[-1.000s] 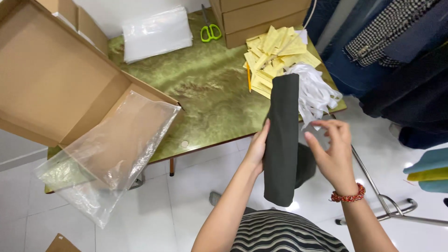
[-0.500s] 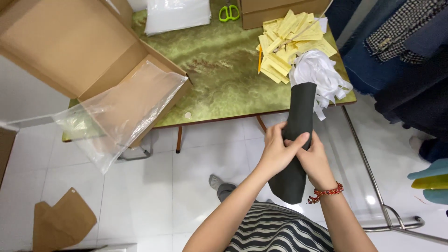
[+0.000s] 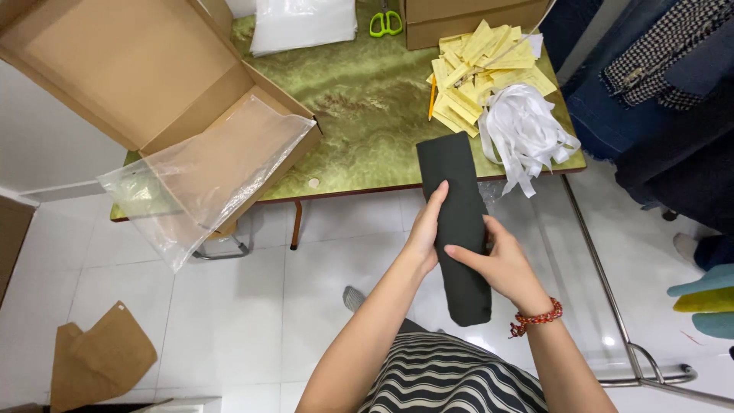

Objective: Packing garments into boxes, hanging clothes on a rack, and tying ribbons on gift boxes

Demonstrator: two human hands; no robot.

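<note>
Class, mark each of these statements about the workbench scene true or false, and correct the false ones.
1. Both hands are on the dark rolled fabric. True: the left hand and the right hand grip it.
2. The scissors have red handles. False: they are green.
3. A clear plastic bag hangs out of the open cardboard box. True.
4. The yellow paper tags lie on the floor. False: they are heaped on the green table.
5. The right wrist carries a red bead bracelet. True.
6. The white ribbons lie inside the box. False: they are at the table's edge.
</note>
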